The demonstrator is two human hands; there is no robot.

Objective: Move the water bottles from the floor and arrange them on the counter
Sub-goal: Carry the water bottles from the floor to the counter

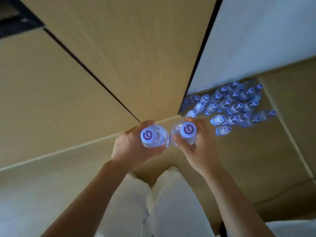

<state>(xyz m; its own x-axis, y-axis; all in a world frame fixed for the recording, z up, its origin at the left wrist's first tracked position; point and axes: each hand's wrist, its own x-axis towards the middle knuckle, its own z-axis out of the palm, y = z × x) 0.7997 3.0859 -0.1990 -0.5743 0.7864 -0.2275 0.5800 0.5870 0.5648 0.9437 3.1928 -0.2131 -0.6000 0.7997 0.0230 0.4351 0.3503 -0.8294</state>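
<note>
I look straight down. My left hand (130,147) grips a clear water bottle (154,136) with a white cap that bears a purple swirl. My right hand (196,147) grips a second, like bottle (185,132). Both bottles are upright, side by side and nearly touching, held above the floor in front of my legs. Several more bottles (229,105) of the same kind stand in a cluster on the floor at the right, beside the cabinet's corner. The counter top is not in view.
A tall beige wooden cabinet front (106,57) with dark seams fills the left and middle. A white wall (256,40) rises at the upper right. The floor (282,151) is beige tile. My legs in white trousers (162,202) are at the bottom.
</note>
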